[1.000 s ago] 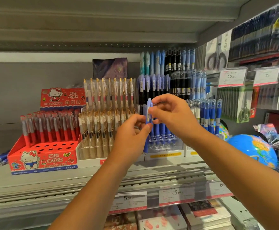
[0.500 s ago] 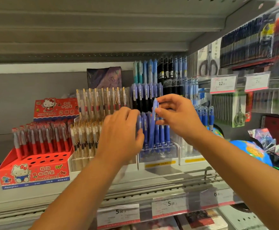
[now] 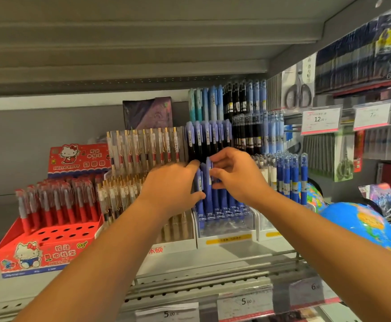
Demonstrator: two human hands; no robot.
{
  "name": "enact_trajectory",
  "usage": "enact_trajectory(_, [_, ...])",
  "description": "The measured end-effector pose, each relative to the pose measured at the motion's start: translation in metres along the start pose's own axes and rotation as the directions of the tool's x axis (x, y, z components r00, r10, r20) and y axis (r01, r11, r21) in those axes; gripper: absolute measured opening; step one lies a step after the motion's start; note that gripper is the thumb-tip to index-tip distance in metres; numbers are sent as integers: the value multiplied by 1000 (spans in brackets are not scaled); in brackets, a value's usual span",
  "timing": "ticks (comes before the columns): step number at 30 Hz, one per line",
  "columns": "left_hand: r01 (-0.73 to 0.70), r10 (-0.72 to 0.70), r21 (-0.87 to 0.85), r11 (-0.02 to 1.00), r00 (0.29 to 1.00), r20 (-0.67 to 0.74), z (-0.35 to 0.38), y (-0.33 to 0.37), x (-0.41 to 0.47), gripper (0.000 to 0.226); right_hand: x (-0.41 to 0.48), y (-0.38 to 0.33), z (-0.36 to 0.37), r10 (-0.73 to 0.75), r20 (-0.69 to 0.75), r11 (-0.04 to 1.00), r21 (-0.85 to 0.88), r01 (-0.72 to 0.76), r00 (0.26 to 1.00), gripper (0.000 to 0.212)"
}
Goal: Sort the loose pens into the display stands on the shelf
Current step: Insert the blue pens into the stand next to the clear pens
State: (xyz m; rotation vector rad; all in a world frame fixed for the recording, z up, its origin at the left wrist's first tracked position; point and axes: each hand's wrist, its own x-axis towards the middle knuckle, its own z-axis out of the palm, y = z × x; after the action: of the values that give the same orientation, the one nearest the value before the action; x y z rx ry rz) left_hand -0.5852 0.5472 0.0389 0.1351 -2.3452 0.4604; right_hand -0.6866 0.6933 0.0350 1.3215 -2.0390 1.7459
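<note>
Vertically, pen (image 3: pixel 207 185) in right hand (image 3: pixel 236 178) (pinched)

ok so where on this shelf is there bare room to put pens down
Bare shelf runs in front of the clear stands, right of the red box; more lies left of it. Its front holes are empty. Crowded: the blue pens between left hand and right hand, and beside the globe.

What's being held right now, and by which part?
Right hand pinches a blue pen near its clip end; left hand only touches the racked pens, holding nothing.
</note>
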Motion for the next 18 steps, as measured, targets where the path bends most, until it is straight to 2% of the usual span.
enact_trajectory(4, [-14,13,-15,1000,999,-37,4,-2,-3,75,-7,7,6,45,47,998,-53,-43,998,23])
enact_trajectory(8, [-20,23,30,999,995,-99,8,-2,-4,77,-10,8,11,11,-4,986,-164,-11,1000,25])
enact_trajectory(12, [-24,26,27,999,996,-86,9,-1,-3,78,-17,9,16,-3,-75,986,-166,-10,997,14])
enact_trajectory(15, [-18,17,-9,1000,1000,-17,4,-1,-1,77,-23,6,16,25,-81,978,-204,-41,996,27])
enact_trajectory(18, [11,-10,-66,998,1000,20,-9,-1,-6,71,-37,2,15,-13,-101,961,-276,-15,995,40])
